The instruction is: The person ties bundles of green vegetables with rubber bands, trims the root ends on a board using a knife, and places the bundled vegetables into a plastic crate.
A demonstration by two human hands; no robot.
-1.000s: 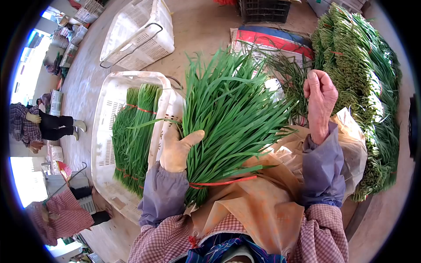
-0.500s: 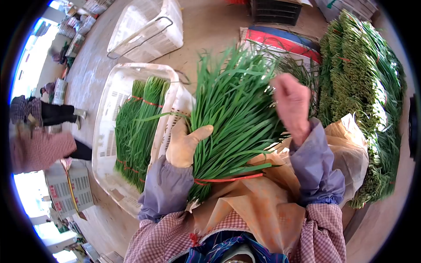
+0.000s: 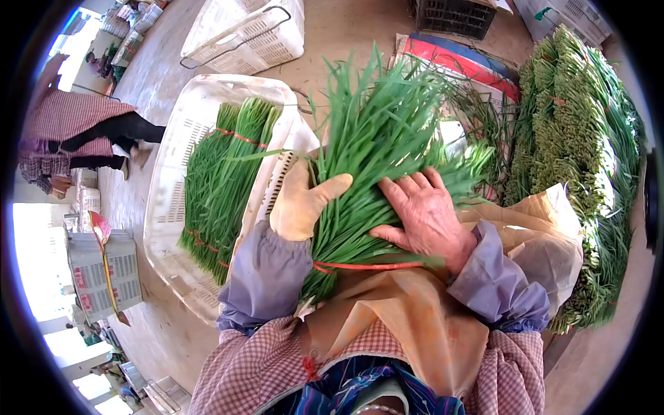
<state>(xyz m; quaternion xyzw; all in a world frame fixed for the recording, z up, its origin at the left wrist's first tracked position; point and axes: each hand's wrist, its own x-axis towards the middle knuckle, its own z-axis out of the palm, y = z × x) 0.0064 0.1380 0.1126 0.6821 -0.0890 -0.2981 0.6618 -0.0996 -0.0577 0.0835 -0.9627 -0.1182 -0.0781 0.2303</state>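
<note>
A large bunch of long green leaves (image 3: 373,145) lies across the lap on a brown apron (image 3: 401,311). Near its lower end runs a red band (image 3: 373,265). My left hand (image 3: 304,200), in a pale yellow glove, grips the bunch's left side, thumb over the leaves and fingers hidden behind. My bare right hand (image 3: 425,218) lies on the leaves with its fingers spread. Left of the bunch, a white crate (image 3: 166,173) holds banded green bundles (image 3: 232,180).
Another white crate (image 3: 245,41) stands beyond. Stacked bundles (image 3: 574,159) fill the right side, near a red and blue sack (image 3: 460,62). A black crate (image 3: 453,15) is at the top. People (image 3: 83,124) are at the far left.
My right hand has come down and left from above the bunch onto its leaves, its fist now opened. My left hand keeps its grip. A person at the left has moved up the view.
</note>
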